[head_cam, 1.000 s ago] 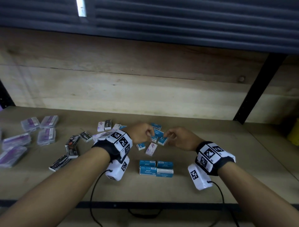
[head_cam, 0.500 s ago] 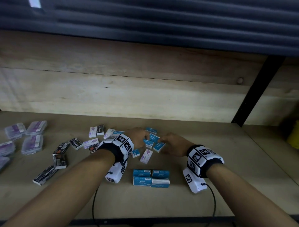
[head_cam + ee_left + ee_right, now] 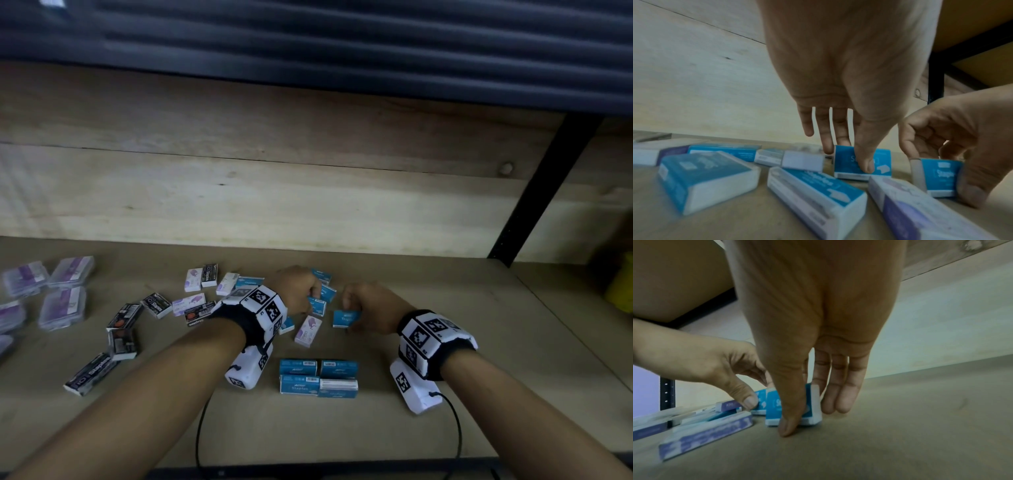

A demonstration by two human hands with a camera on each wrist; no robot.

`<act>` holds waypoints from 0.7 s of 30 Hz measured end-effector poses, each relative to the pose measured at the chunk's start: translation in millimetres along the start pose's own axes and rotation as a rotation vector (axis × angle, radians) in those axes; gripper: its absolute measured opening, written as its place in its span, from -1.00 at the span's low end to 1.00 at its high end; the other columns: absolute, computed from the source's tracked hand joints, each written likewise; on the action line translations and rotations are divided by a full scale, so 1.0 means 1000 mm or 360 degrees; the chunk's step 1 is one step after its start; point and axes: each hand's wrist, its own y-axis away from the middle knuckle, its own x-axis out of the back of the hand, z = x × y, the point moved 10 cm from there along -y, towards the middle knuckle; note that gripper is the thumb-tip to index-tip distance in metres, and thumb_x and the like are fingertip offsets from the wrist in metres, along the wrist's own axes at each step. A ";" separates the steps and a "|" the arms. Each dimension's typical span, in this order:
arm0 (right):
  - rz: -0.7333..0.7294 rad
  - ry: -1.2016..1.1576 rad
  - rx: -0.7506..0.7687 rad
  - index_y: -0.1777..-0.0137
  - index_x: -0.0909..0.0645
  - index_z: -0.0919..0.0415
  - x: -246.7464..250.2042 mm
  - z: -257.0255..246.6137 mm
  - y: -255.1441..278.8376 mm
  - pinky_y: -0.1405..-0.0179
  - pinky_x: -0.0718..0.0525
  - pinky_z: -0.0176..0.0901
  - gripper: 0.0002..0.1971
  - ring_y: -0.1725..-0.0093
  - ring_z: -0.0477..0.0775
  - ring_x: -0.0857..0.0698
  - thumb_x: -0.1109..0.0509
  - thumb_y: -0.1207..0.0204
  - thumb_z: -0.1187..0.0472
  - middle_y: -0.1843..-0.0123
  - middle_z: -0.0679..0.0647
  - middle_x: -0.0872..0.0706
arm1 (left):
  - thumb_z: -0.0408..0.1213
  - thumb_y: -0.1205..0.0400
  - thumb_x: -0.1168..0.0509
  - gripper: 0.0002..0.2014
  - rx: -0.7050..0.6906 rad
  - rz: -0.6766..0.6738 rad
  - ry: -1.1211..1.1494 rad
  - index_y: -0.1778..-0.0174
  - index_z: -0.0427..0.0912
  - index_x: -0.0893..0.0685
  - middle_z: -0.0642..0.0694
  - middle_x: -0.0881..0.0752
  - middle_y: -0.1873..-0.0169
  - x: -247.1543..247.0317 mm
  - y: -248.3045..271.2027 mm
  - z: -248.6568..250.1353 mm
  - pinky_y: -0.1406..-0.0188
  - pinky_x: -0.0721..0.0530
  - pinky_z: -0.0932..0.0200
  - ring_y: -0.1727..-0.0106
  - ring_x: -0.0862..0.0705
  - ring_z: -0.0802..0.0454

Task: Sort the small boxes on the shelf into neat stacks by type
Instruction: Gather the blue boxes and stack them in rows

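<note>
Small boxes lie scattered on the wooden shelf [image 3: 445,394]. My left hand [image 3: 312,297] pinches a blue staples box [image 3: 317,306] on its edge in the loose pile; thumb and fingers clamp this same blue staples box [image 3: 862,160] in the left wrist view. Just to the right, my right hand [image 3: 349,313] pinches another blue staples box [image 3: 346,318], also on its edge [image 3: 793,405]. A purple-and-white box [image 3: 308,330] lies flat between the hands. Nearer me sits a neat block of blue boxes [image 3: 318,377].
Black staples boxes [image 3: 123,317] are strewn to the left, with clear purple packs [image 3: 61,305] beyond them. A black shelf post [image 3: 548,192] rises at the back right, near a yellow object [image 3: 620,284]. Wrist cables hang over the front edge.
My right hand has drawn its blue box slightly right and toward me, away from the pile. My left hand stays in the pile, holding its blue box.
</note>
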 end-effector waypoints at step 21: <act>-0.0014 0.0044 0.0030 0.05 -0.72 0.13 0.009 0.003 0.029 0.17 -0.48 -0.33 -0.80 0.17 -0.11 -0.61 -0.56 -0.32 0.23 0.09 -0.01 -0.76 | -0.31 -0.46 -0.50 -0.82 -0.0230 -0.0086 0.0081 0.04 -0.11 -0.78 -0.01 -0.78 0.09 -0.008 0.011 0.048 0.11 -0.61 0.25 0.08 -0.71 0.08</act>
